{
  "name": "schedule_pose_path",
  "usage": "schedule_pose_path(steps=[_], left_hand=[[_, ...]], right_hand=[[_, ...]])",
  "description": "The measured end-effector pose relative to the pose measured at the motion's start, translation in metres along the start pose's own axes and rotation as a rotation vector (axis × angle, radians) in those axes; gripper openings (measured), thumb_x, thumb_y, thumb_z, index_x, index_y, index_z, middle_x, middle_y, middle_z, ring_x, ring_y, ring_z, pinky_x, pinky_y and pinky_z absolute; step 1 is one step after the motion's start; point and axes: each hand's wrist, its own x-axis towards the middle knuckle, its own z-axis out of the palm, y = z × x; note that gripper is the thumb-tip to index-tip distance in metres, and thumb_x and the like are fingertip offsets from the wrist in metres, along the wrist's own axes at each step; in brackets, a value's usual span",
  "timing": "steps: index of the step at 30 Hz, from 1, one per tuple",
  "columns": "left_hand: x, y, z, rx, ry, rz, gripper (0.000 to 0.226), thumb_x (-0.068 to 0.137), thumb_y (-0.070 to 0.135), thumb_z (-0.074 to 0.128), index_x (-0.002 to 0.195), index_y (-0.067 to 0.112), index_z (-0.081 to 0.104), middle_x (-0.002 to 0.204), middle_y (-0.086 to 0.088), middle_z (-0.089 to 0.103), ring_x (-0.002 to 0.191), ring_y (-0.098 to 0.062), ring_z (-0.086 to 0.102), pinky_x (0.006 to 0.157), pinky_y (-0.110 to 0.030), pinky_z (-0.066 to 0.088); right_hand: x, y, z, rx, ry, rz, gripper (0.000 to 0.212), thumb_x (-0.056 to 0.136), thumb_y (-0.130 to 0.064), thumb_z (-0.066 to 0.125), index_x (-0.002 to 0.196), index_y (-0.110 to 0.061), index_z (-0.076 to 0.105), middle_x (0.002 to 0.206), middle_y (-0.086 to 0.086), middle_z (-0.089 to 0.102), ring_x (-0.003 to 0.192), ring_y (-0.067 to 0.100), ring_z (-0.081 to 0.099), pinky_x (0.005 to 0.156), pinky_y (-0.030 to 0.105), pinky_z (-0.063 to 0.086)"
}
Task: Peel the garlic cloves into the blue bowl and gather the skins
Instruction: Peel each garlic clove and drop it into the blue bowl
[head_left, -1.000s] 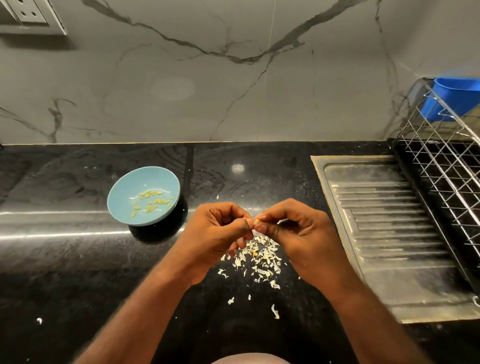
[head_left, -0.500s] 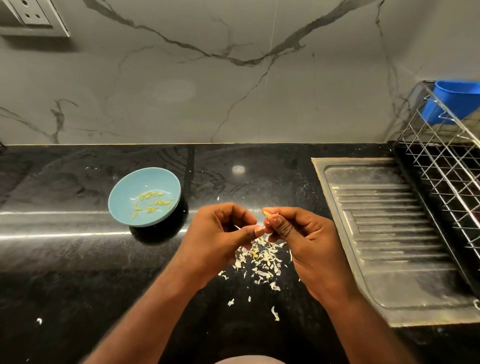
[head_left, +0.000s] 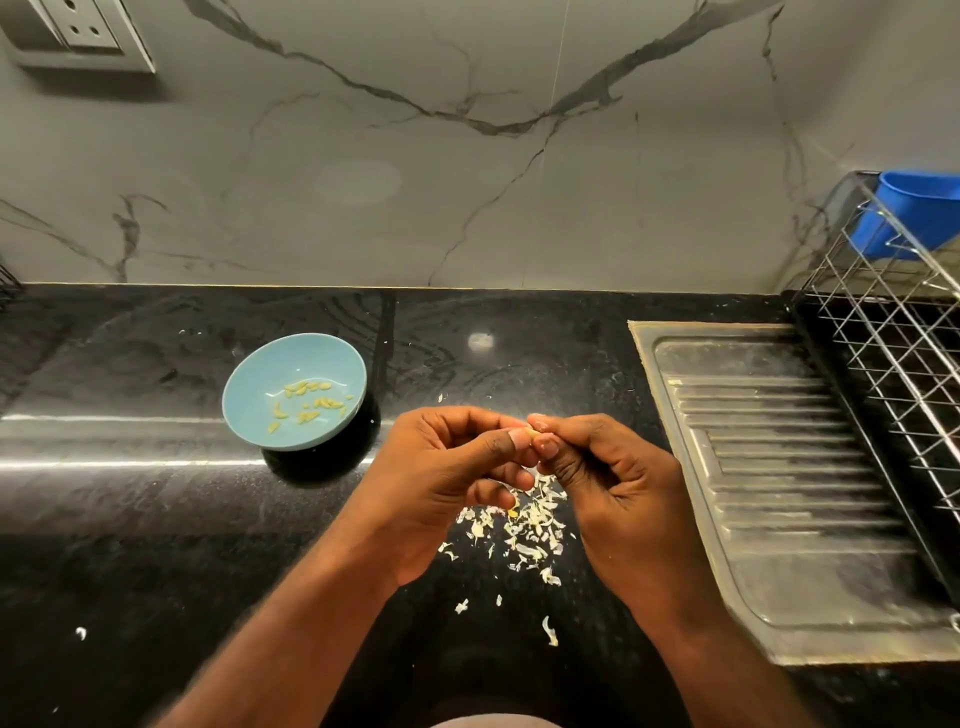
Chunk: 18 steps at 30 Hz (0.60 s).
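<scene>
Both hands closing again on one small pale garlic clove (head_left: 531, 433)

The clove is being pinched between fingertips of the left hand (head_left: 447, 467) and right hand (head_left: 608, 483), which were slightly apart half a second ago; probably another strip is coming off; peeled yellowish cloves (head_left: 311, 401) are lying in the shallow light-blue bowl (head_left: 260, 371) to the left; papery white skins (head_left: 530, 525) are lying loose on the black stone counter (head_left: 156, 519).

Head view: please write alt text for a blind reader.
A left hand and a right hand pinch one garlic clove above scattered skins on a black counter. Left of them, a blue bowl holds peeled cloves.
</scene>
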Motion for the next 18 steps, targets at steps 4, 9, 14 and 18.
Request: schedule_pose_path(steps=[4, 9, 14, 18], left_hand=[[0.0005, 0.0003, -0.0015, -0.014, 0.020, -0.033, 0.019, 0.069, 0.011, 0.071, 0.083, -0.002, 0.071, 0.073, -0.016, 0.070, 0.055, -0.013, 0.063, 0.048, -0.018, 0.050], [0.0006, -0.0017, -0.0021, 0.016, 0.074, -0.029, 0.002, 0.081, -0.003, 0.066, 0.080, -0.003, 0.068, 0.066, -0.012, 0.067, 0.050, -0.011, 0.059, 0.046, -0.016, 0.046], [-0.0012, -0.0060, -0.0004, 0.080, 0.125, 0.023, 0.009, 0.083, -0.006, 0.065, 0.077, 0.000, 0.066, 0.063, -0.009, 0.064, 0.049, -0.011, 0.055, 0.045, -0.018, 0.042], [-0.0009, -0.0087, 0.0016, 0.109, 0.139, 0.067, 0.007, 0.079, -0.002, 0.072, 0.078, -0.001, 0.066, 0.062, -0.010, 0.062, 0.049, -0.013, 0.051, 0.044, -0.019, 0.040]], right_hand=[[0.0011, -0.0006, 0.0001, -0.028, -0.010, -0.030, 0.016, 0.089, -0.024, 0.068, 0.103, -0.021, 0.075, 0.095, -0.012, 0.073, 0.093, 0.007, 0.070, 0.079, 0.024, 0.057], [0.0012, -0.0024, 0.0011, -0.081, -0.027, -0.081, 0.016, 0.088, -0.022, 0.069, 0.100, -0.015, 0.077, 0.094, -0.012, 0.073, 0.091, 0.007, 0.070, 0.078, 0.024, 0.057], [-0.0023, -0.0026, 0.0063, -0.066, -0.029, -0.028, 0.016, 0.088, -0.022, 0.071, 0.103, -0.019, 0.076, 0.092, -0.013, 0.075, 0.087, 0.000, 0.071, 0.076, 0.018, 0.056], [-0.0032, -0.0058, 0.0082, 0.063, -0.064, 0.141, 0.015, 0.089, -0.025, 0.066, 0.101, -0.020, 0.074, 0.088, -0.011, 0.075, 0.083, 0.005, 0.073, 0.073, 0.021, 0.058]])
